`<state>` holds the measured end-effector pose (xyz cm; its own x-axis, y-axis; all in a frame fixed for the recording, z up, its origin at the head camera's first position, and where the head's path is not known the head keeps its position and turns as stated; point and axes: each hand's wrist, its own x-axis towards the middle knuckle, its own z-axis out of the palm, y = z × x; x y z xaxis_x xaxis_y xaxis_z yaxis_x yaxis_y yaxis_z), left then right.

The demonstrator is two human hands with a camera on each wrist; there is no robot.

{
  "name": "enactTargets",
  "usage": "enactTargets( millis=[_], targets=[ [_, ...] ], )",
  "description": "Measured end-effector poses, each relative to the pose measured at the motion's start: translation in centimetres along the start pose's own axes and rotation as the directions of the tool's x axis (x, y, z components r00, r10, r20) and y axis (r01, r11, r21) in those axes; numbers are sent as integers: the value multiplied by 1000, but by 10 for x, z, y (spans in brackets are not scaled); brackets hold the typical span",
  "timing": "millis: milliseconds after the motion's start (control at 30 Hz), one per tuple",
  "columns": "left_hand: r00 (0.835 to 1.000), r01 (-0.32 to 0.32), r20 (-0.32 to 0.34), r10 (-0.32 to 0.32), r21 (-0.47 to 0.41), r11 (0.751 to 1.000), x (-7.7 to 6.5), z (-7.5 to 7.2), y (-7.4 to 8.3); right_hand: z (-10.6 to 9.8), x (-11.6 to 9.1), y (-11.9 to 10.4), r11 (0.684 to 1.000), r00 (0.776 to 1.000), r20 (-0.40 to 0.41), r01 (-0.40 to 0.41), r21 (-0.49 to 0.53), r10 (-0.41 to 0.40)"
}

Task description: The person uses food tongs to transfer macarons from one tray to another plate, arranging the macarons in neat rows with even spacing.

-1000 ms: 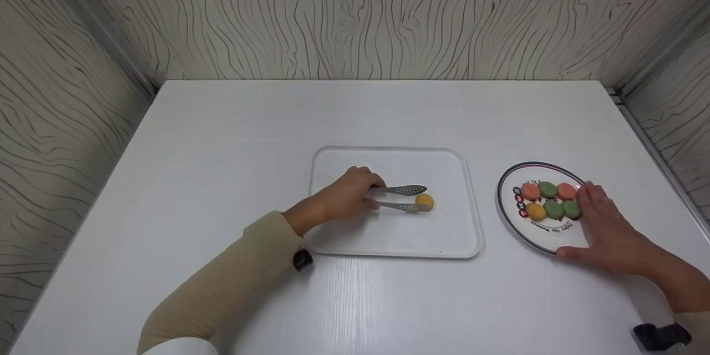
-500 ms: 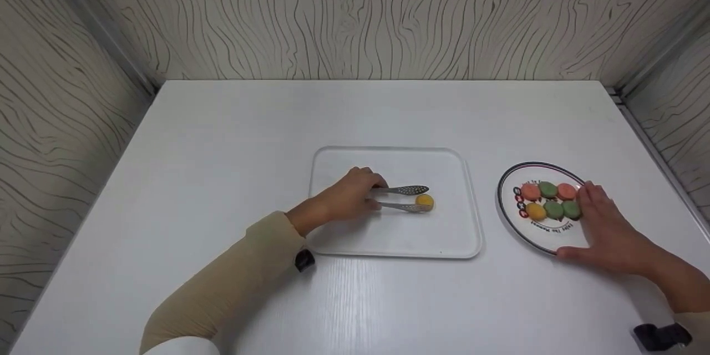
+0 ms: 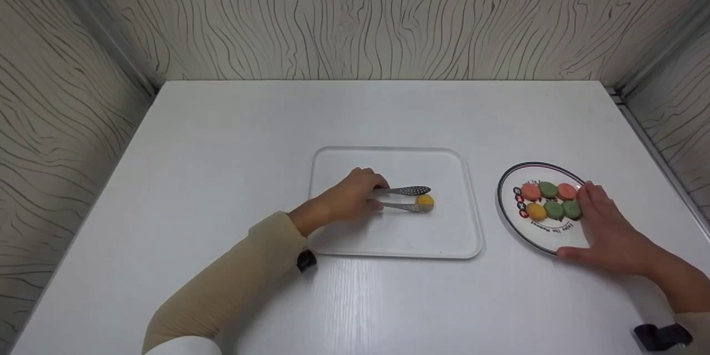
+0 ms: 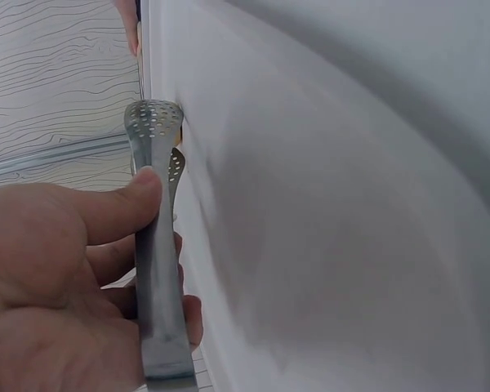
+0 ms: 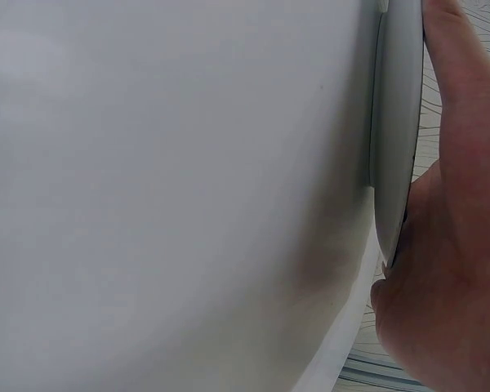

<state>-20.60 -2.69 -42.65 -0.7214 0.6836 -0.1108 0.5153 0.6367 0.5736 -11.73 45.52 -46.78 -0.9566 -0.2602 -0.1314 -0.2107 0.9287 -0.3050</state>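
In the head view my left hand (image 3: 349, 197) holds metal tongs (image 3: 407, 191) with perforated tips low over a white tray (image 3: 388, 244). The thumb presses one arm of the tongs (image 4: 157, 269), with curled fingers behind, as the left wrist view shows. Between the spread tips sits a small round yellow macaron (image 3: 424, 200). To the right, my right hand (image 3: 615, 238) rests against the rim of a round plate (image 3: 516, 227), fingers and thumb spread along its edge. On the plate lie pink, green and yellow macarons (image 3: 553, 209) in two rows.
The white table (image 3: 233, 122) extends around the tray and plate. A wood-grain patterned wall (image 3: 355, 16) stands behind the table, with similar panels at both sides. Between tray and plate is a narrow strip of tabletop.
My left hand and the tongs have shifted very slightly to the right, with the tips reaching a little further past the yellow macaron. The right hand and plate have not moved.
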Motion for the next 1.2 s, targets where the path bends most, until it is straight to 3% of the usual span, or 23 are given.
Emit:
enactTargets(
  millis=[333, 700, 967, 1200],
  targets=[
    [1000, -8, -5, 8, -17, 1000, 0, 1, -1, -2, 1, -2, 1000, 999, 30, -16, 8, 16],
    [1000, 4, 16, -5, 37, 999, 3, 2, 2, -3, 2, -2, 999, 999, 40, -28, 14, 28],
    [1000, -8, 25, 7, 34, 999, 2, 1, 3, 0, 0, 1, 1000, 1000, -5, 19, 1, -19],
    [1000, -13, 19, 13, 34, 999, 4, 0, 5, 0, 0, 1, 1000, 1000, 2, 10, 11, -10]
  ],
)
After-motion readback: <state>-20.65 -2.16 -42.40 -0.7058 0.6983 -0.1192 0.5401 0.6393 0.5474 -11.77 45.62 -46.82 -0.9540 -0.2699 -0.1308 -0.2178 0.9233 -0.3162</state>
